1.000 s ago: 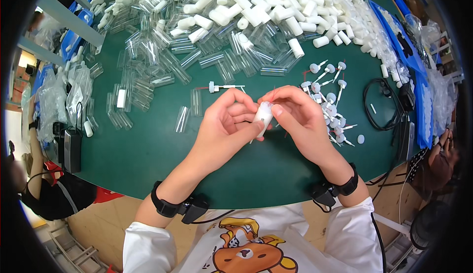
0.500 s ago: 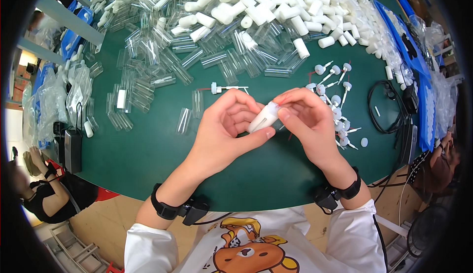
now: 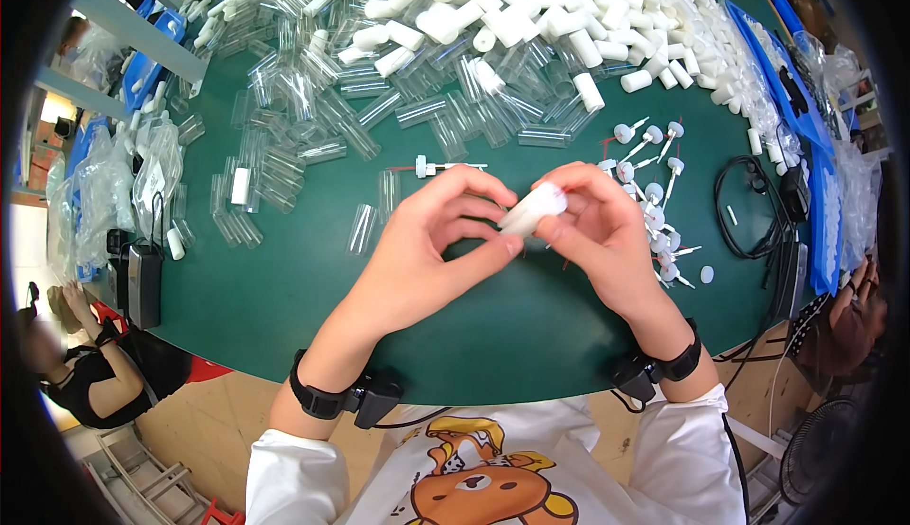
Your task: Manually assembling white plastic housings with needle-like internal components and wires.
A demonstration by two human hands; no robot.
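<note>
I see smooth green tabletop [image 3: 455, 354] open from its curved near edge up to the hands. The left hand [image 3: 431, 241] and right hand [image 3: 602, 231] pinch a smooth, tilted white cylinder [image 3: 531, 212] between them, above the table. Just beyond, I have disc-topped stems [image 3: 654, 192] at right, then glossy clear tubes [image 3: 422, 112], then a crowded heap of matte white rollers [image 3: 512, 25]. Since half a second ago, the cylinder has shifted rightward.

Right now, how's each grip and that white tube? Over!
Right grip holding white tube, upper end. Left grip at lower end. Tube tilted, blurred. Small sticks beside right grip, not blocking the tube.
</note>
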